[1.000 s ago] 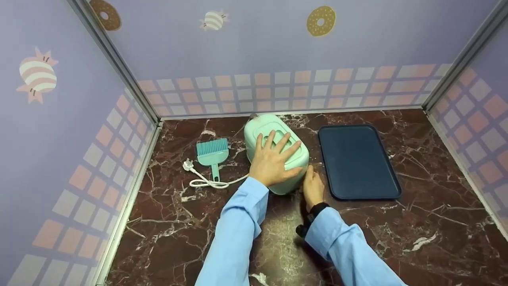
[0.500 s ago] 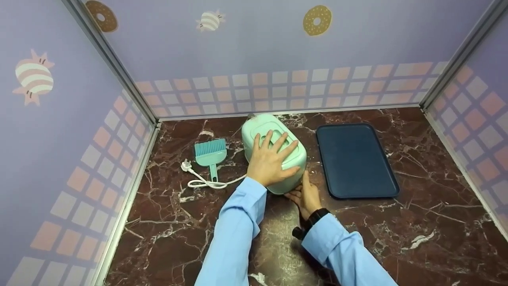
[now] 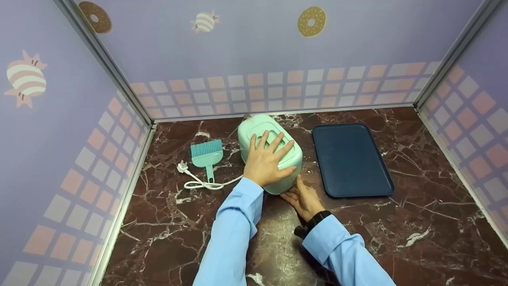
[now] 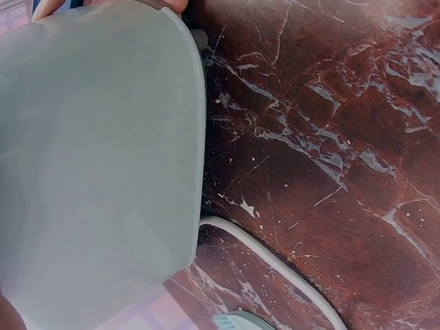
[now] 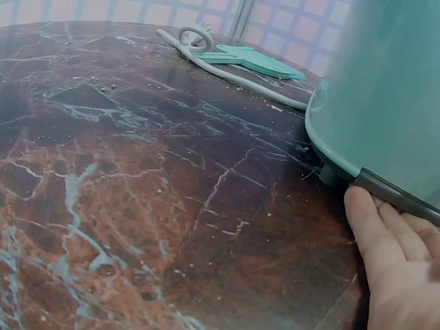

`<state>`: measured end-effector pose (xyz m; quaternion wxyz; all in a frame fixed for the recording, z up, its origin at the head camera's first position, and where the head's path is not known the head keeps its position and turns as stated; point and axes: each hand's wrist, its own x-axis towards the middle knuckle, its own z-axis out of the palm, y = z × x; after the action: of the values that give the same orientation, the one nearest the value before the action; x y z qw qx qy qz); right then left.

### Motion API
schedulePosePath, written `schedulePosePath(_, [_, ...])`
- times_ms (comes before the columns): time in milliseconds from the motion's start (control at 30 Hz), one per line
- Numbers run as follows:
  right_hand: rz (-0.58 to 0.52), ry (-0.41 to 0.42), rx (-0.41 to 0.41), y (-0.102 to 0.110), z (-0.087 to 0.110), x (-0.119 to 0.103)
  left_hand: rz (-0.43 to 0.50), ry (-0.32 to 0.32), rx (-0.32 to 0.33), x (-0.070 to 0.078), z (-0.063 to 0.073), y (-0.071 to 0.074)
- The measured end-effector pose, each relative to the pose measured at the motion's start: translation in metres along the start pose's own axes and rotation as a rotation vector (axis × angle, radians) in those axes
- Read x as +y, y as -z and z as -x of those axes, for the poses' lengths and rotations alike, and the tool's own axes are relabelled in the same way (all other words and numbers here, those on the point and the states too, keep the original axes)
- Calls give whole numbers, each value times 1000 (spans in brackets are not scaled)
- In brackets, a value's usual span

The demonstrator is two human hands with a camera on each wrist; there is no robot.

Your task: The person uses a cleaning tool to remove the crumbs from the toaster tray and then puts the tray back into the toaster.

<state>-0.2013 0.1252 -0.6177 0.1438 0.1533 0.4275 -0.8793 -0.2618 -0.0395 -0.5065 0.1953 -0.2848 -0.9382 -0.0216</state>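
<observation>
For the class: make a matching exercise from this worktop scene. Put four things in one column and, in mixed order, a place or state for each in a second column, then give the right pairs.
Things
1. left hand
2. right hand
3. small brush
4. dark tray

Places or states
A. lies flat, to the right of the mint appliance
B. fingers spread on top of the appliance
C. fingers at the appliance's bottom edge
D. beside the white cord, left of the appliance

Pairs: 1-B, 2-C, 3-D, 4-A

The right hand's fingers (image 3: 292, 194) vanish under the mint appliance (image 3: 270, 139), their grip hidden
</observation>
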Motion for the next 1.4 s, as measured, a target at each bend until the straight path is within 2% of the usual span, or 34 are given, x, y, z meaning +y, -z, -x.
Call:
schedulePosePath(600, [13,19,6,0,2,1,15,5,13,0,1,0])
schedulePosePath(800, [22,26,8,0,1,1,17,13,-5,0,2,1])
schedulePosePath(1033, [29,19,27,-2,1,0,7,0,18,0,0,1])
schedulePosePath(1400, [27,21,12,-1,1,0,0,6,-12,0,0,1])
